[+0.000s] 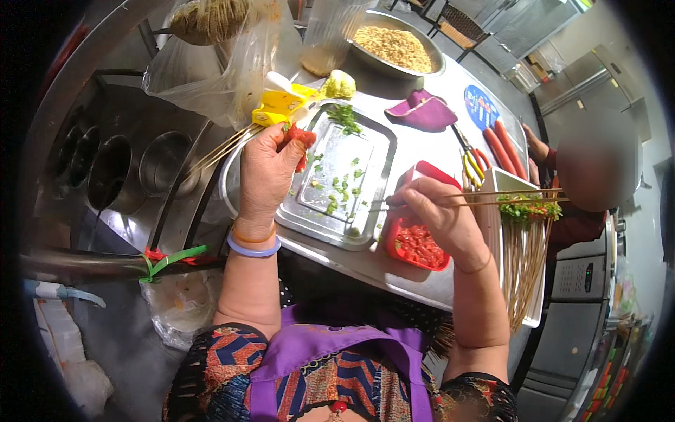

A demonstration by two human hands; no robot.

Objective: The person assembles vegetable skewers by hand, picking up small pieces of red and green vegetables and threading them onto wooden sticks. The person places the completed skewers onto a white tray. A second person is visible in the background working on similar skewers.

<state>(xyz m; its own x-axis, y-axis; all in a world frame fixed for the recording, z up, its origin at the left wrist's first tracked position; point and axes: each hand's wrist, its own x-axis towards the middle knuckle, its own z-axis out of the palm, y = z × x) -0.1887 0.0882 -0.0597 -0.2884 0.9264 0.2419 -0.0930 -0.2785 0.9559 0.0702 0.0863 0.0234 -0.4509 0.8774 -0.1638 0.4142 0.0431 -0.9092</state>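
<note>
My left hand (271, 163) pinches a slice of raw red meat (301, 138) with a bit of green leaf, above the left side of a metal tray (387, 153). Chopped green herbs (343, 191) are scattered in that tray, with a bunch of leaves (344, 118) at its far end. In my right hand (437, 216) are thin wooden sticks (506, 198) pointing right; a blurred grey tip juts out on the left. Beneath this hand, a red plastic container (393, 245) holds cut red meat (419, 245). On its right, a white container (537, 311) carries many skewers (519, 269) topped with greens.
Behind the tray are a metal bowl of yellowish crumbs (393, 47), a purple cloth (423, 109) and a yellow packet (282, 105). Yellow-handled scissors (473, 166) and red sausages (504, 147) lie right. A co-worker (575, 227) stands beyond; metal cooking wells (163, 155) are left.
</note>
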